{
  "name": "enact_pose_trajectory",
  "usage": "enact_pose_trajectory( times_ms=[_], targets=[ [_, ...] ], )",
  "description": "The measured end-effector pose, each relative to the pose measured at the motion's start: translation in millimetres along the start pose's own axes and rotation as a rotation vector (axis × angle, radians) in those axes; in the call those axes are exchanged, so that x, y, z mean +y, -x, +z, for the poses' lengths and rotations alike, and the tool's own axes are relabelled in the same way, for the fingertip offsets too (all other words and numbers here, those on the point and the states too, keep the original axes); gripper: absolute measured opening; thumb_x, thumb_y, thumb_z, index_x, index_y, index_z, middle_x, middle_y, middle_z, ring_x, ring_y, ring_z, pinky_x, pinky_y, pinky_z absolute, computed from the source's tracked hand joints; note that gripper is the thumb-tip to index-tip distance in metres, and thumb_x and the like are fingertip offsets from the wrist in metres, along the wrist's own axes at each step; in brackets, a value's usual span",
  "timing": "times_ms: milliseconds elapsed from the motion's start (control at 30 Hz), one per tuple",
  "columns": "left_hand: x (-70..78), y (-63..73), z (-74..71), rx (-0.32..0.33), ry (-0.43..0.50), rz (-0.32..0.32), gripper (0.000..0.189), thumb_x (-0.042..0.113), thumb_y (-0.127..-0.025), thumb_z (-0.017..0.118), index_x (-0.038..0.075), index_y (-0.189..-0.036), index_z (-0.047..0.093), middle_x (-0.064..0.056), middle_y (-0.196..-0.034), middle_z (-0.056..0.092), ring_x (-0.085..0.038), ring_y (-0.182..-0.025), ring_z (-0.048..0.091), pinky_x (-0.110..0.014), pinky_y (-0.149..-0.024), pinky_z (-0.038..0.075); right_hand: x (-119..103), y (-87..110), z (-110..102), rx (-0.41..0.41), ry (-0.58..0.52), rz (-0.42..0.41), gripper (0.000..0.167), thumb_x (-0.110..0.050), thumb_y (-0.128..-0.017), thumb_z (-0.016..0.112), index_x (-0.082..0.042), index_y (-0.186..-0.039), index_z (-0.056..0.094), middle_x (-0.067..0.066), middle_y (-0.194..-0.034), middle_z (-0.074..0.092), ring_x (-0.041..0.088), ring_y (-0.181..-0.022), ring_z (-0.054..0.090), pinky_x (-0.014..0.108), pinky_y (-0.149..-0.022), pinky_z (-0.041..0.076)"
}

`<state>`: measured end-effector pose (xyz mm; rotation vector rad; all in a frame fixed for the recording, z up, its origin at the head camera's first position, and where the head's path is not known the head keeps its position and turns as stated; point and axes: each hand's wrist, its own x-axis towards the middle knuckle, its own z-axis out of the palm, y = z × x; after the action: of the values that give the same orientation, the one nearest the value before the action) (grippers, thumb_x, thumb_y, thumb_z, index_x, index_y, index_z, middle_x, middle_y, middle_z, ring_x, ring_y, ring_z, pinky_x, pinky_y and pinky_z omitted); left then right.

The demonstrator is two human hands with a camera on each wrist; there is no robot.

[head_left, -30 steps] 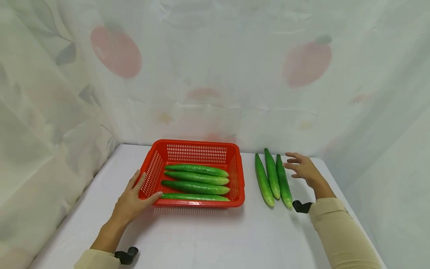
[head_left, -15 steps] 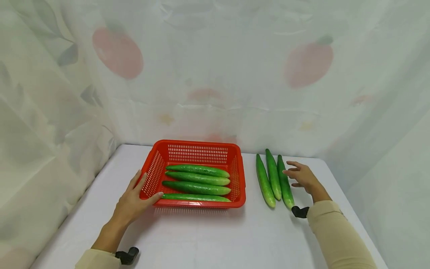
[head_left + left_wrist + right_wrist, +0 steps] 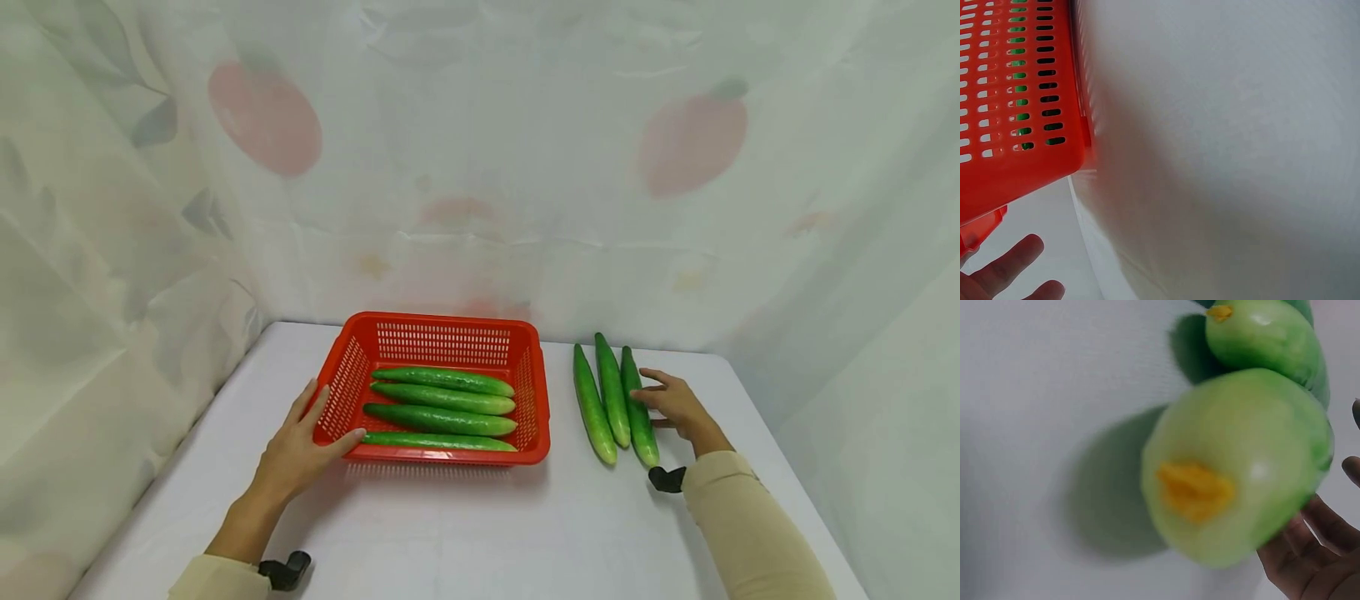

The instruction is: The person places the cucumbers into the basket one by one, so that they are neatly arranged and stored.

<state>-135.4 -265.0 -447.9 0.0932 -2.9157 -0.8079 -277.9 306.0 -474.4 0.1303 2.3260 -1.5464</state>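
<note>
My left hand point(image 3: 296, 454) rests at the left front corner of a red plastic basket point(image 3: 534, 408), its thumb on the front rim and fingers spread along the left side. Fingers point(image 3: 1007, 265) of that hand show beyond the basket wall point(image 3: 1022, 169) in the left wrist view. My right hand point(image 3: 675, 406) reaches over the rightmost of three loose cucumbers point(image 3: 641, 429), fingers extended and loosely bent. In the right wrist view, the pale end of this cucumber point(image 3: 1241, 456) is close up, with the hand point(image 3: 1310, 562) beside it; contact is unclear.
Several cucumbers point(image 3: 442, 419) lie side by side in the basket. Two more cucumbers, the middle one point(image 3: 612, 392) and the left one point(image 3: 592, 408), lie right of it on the white-covered table point(image 3: 465, 533). A patterned curtain point(image 3: 480, 167) stands behind.
My right hand has moved down and slightly left, closer to the rightmost cucumber. The left hand stays at the basket corner, and the cucumbers have not moved.
</note>
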Motion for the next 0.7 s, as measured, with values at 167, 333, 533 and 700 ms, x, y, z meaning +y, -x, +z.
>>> enact_pose_trajectory(
  times_ms=[167, 333, 533, 700],
  targets=[
    [-0.6, 0.4, 0.1, -0.002, 0.001, -0.005, 0.103, 0.068, -0.082, 0.06, 0.011, -0.155, 0.016, -0.008, -0.16, 0.006, -0.056, -0.122, 0.039, -0.072, -0.087, 0.034, 2, -1.7, 4, 0.018, 0.021, 0.016, 0.076, -0.019, -0.094, 0.065, -0.007, -0.154, 0.02, 0.035, -0.145, 0.028, 0.05, -0.126, 0.039, 0.058, -0.088, 0.046],
    [-1.0, -0.1, 0.3, 0.0, -0.005, -0.002, 0.103, 0.068, -0.082, 0.059, 0.011, -0.155, 0.016, -0.008, -0.16, 0.006, -0.055, -0.121, 0.04, -0.071, -0.087, 0.034, 3, -2.8, 5, 0.025, 0.048, 0.028, 0.076, -0.018, -0.094, 0.065, -0.007, -0.154, 0.021, 0.034, -0.145, 0.028, 0.05, -0.126, 0.039, 0.057, -0.088, 0.046],
    [-1.5, -0.1, 0.0, 0.006, -0.003, 0.002, 0.102, 0.068, -0.082, 0.06, 0.011, -0.155, 0.017, -0.006, -0.161, 0.005, -0.055, -0.122, 0.039, -0.072, -0.087, 0.034, 1, -2.9, 8, 0.044, 0.1, 0.054, 0.077, -0.02, -0.092, 0.067, -0.005, -0.153, 0.022, 0.035, -0.144, 0.029, 0.05, -0.126, 0.039, 0.056, -0.087, 0.047],
    [-1.4, 0.2, 0.5, 0.005, -0.005, 0.001, 0.103, 0.068, -0.082, 0.06, 0.011, -0.155, 0.016, -0.006, -0.161, 0.005, -0.055, -0.121, 0.041, -0.071, -0.087, 0.034, 0, -3.5, 12, 0.071, 0.131, 0.077, 0.077, -0.019, -0.091, 0.067, -0.003, -0.152, 0.023, 0.036, -0.142, 0.032, 0.049, -0.123, 0.042, 0.055, -0.085, 0.049]
  ],
)
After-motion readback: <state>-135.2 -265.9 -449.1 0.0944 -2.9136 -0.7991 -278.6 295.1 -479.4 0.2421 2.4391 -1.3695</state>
